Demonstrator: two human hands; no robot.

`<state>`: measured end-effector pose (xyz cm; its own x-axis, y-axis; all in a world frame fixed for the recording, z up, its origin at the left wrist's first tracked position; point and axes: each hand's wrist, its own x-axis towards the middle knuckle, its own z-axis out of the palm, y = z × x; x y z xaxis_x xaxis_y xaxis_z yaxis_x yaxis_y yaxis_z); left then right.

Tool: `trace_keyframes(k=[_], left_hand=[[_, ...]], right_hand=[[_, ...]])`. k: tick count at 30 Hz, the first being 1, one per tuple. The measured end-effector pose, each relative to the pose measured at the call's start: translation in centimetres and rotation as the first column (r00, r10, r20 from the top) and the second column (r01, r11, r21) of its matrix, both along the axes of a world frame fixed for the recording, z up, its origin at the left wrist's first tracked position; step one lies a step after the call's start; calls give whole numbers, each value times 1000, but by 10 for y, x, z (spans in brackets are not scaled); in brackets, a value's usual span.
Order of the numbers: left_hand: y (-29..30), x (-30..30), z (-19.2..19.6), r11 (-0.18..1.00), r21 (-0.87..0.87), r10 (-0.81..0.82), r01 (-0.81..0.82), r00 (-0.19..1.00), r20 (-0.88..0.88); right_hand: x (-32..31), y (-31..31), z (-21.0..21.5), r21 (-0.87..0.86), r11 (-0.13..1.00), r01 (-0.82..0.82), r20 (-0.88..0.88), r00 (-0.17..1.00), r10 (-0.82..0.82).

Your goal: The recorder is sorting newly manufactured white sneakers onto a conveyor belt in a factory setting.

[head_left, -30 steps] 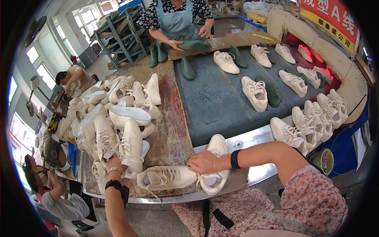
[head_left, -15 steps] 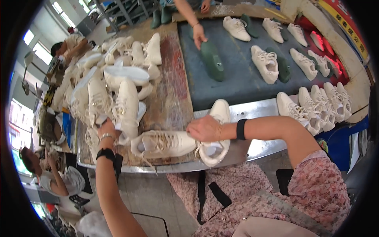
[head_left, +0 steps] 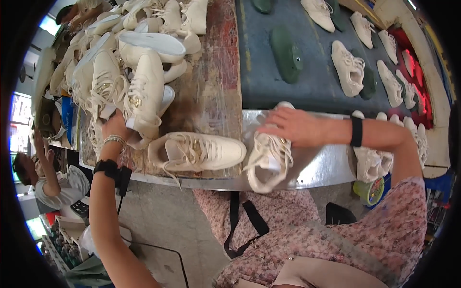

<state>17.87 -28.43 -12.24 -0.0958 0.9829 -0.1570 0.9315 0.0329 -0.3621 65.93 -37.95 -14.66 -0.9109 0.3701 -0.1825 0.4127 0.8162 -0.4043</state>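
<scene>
My right hand [head_left: 294,126] lies flat on a cream sneaker [head_left: 269,156] that points toward me at the metal table edge, fingers spread over its tongue and laces. A second cream sneaker [head_left: 197,151] lies on its side just to the left, untouched. My left hand [head_left: 115,128] reaches into the pile of cream sneakers [head_left: 129,72] at the left and grips the heel of one sneaker [head_left: 146,101] standing there. Both wrists wear black bands.
A dark blue conveyor belt [head_left: 312,86] carries several cream sneakers and green shoe lasts [head_left: 286,54]. More sneakers [head_left: 379,153] crowd the right edge. A worn wooden board [head_left: 211,86] lies between pile and belt. Another person [head_left: 57,177] sits low at the left.
The view has tilted down and closer. My left hand has risen from the lying sneaker into the pile. My right hand has slid onto the sneaker at the edge.
</scene>
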Motion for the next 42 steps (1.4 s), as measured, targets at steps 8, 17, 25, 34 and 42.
trace_keyframes(k=[8,17,25,34,42], left_hand=[[-11,-1,9,996,-80,-27,31,999,45],[-15,-3,-1,989,-150,-28,11,994,-110],[-5,11,12,989,-148,-13,12,1000,-7],[-25,-1,-10,970,217,-132,112,988,81],[-15,-1,-19,947,316,-147,63,957,250]], right_hand=[[62,44,44,-271,815,512,-145,815,-560],[38,378,-44,-82,29,996,-484,-15,-875],[42,464,-131,212,383,899,-199,424,-884],[-197,381,54,372,838,399,-487,852,-189],[-454,304,145,608,762,223,-435,896,85]])
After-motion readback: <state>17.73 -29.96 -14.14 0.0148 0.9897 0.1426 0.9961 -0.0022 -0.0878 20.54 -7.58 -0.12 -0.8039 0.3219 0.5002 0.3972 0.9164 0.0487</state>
